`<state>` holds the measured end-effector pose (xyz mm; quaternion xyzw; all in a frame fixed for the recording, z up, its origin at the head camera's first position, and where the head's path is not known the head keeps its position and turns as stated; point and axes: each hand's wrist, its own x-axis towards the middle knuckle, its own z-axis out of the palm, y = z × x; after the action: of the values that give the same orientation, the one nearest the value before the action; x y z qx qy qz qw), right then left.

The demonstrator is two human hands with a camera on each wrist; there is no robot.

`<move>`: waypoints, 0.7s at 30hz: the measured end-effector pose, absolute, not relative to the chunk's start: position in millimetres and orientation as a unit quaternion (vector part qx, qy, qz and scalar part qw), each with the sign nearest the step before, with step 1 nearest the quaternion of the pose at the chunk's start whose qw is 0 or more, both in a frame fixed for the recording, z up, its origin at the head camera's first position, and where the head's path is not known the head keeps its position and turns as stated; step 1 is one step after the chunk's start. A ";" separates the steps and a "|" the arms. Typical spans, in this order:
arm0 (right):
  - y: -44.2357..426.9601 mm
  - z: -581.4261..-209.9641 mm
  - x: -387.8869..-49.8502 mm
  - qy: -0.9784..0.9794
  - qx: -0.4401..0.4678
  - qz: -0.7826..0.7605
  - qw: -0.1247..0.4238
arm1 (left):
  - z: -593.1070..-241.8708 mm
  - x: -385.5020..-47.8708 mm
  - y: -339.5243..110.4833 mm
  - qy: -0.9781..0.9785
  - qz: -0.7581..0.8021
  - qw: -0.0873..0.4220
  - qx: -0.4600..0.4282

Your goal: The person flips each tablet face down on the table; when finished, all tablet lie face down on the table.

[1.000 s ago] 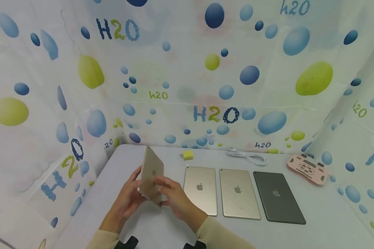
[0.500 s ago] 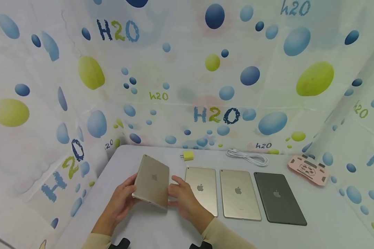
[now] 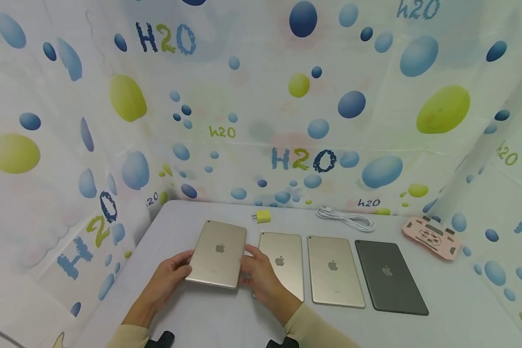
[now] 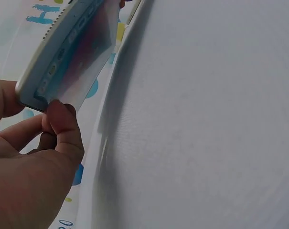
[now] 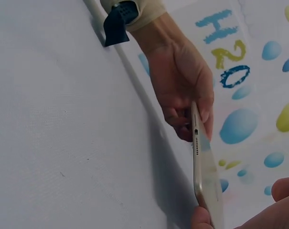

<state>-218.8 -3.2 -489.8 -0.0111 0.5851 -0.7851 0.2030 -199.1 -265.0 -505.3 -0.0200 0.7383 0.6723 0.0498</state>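
Observation:
A gold tablet [image 3: 219, 263], its apple-logo back facing up, is raised and tilted over the left part of the table. My left hand [image 3: 164, 282] pinches its lower left corner between thumb and fingers. At the right edge, my right hand [image 3: 265, 280] holds it with curled fingers, partly hidden behind it. The left wrist view shows the underside of the tablet [image 4: 80, 52], where a screen with coloured icons appears. Flat on the table to the right lie another gold tablet [image 3: 282, 249], a second gold one [image 3: 335, 278] and a dark grey tablet [image 3: 389, 278].
Behind the tablets on the white table [image 3: 209, 324] are a yellow charger plug [image 3: 263, 216] and a coiled white cable [image 3: 345, 220]. A pink controller-like device [image 3: 431, 237] lies at the right edge. A patterned curtain [image 3: 252, 96] surrounds the table.
The held tablet has turned from nearly edge-on to back up, lowered and shifted right. The left hand has moved slightly left; the right hand has moved right with the edge.

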 end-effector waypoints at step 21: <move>3.1 -494.3 -217.2 0.590 -0.007 -0.781 0.205 | -504.4 -199.8 -249.3 0.833 0.547 0.068 -0.053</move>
<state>-217.2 3.1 -494.3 -0.0067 0.5902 -0.7808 0.2049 -199.8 -249.3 -504.4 -0.0531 0.8329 0.5467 0.0677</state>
